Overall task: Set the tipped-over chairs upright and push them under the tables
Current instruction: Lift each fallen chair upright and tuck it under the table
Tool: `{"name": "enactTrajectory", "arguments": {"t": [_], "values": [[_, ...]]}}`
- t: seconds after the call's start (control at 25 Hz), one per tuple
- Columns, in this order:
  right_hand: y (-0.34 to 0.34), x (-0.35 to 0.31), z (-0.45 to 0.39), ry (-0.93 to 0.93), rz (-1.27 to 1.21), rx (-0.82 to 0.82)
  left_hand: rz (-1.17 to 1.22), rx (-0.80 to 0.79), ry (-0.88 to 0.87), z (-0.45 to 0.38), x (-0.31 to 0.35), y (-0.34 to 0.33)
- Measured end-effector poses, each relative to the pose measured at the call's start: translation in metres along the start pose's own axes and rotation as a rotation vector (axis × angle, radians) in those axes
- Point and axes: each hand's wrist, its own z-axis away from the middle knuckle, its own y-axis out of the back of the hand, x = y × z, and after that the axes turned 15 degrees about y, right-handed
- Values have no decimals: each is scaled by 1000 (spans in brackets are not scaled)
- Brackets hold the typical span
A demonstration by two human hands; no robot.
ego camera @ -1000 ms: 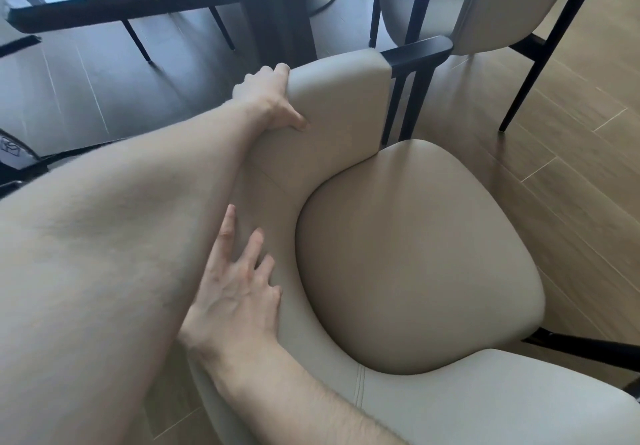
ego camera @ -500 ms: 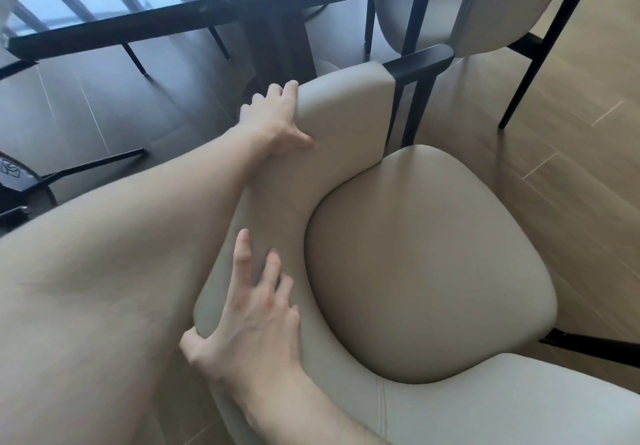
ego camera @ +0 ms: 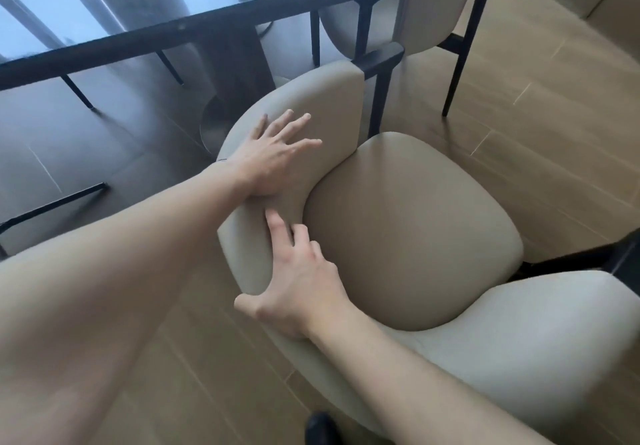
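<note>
— Where's the chair relative to the hands?

— I've got the beige padded armchair with the black metal frame (ego camera: pixel 412 223) directly below the camera, standing upright on the wood-plank floor (ego camera: pixel 540 126), its rounded seat cushion to the right of both hands. The left hand (ego camera: pixel 273 157) lies flat on the inner face of the curved backrest, fingers straight and spread, gripping nothing. The right hand (ego camera: pixel 298 285) sits lower on the same backrest, fingers extended along the padding beside the seat cushion, thumb hooked over the outer edge; it rests there rather than clamps.

— And the table?

— The dark glass-topped table with the black rim (ego camera: pixel 194 29) is ahead of the chair, well apart from the seat; the chair is not under it. A second beige chair with black legs (ego camera: pixel 429 18) stands upright at the table's far right, partly tucked in.
</note>
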Motion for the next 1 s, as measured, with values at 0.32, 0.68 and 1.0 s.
{"name": "enactTrajectory", "arguments": {"t": [0.32, 0.68, 1.0], "values": [[-27, 30, 12, -21, 106, 140, 26, 45, -128, 21, 22, -6], [43, 116, 124, -572, -5, 142, 10, -82, -233, 27, 97, 77], [123, 157, 155, -794, 128, 287, -81, -76, -339, -59, 169, 173]]}}
